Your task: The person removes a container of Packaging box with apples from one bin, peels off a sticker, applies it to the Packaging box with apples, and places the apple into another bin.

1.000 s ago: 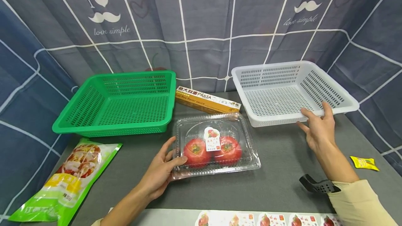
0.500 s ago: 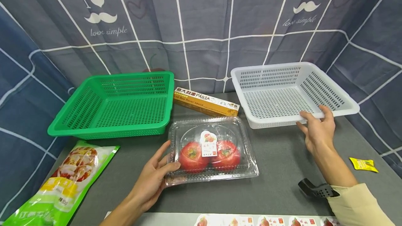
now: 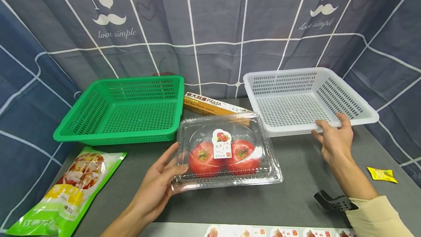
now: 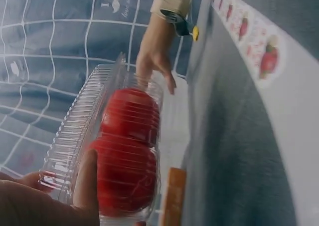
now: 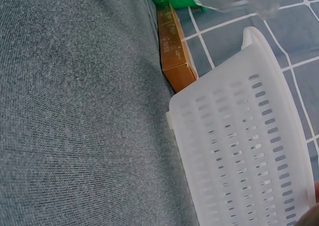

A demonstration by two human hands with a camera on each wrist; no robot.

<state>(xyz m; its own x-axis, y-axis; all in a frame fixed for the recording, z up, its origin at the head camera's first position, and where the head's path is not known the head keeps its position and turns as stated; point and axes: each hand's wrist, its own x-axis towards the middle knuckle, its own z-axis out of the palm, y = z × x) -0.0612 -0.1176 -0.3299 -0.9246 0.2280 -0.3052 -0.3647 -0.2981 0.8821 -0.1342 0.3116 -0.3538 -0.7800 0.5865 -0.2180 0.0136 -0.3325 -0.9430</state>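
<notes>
In the head view, my left hand grips the left side of a clear plastic clamshell box, thumb on top. Two red tomatoes sit inside, under a white label on the lid. The left wrist view shows the box tilted above the table, with the tomatoes seen through its wall. My right hand holds the near rim of a white basket, fingers over the edge. Only a bit of that hand shows at the corner of the right wrist view.
A green basket stands at the back left. Behind the clamshell lies a pasta box. A green food bag is at left, a small yellow packet at right. Along the front edge runs a sticker strip.
My left hand has brought the clamshell box slightly nearer, then raised it; it now covers part of the pasta box and the white basket's corner. My right hand stays on the basket rim.
</notes>
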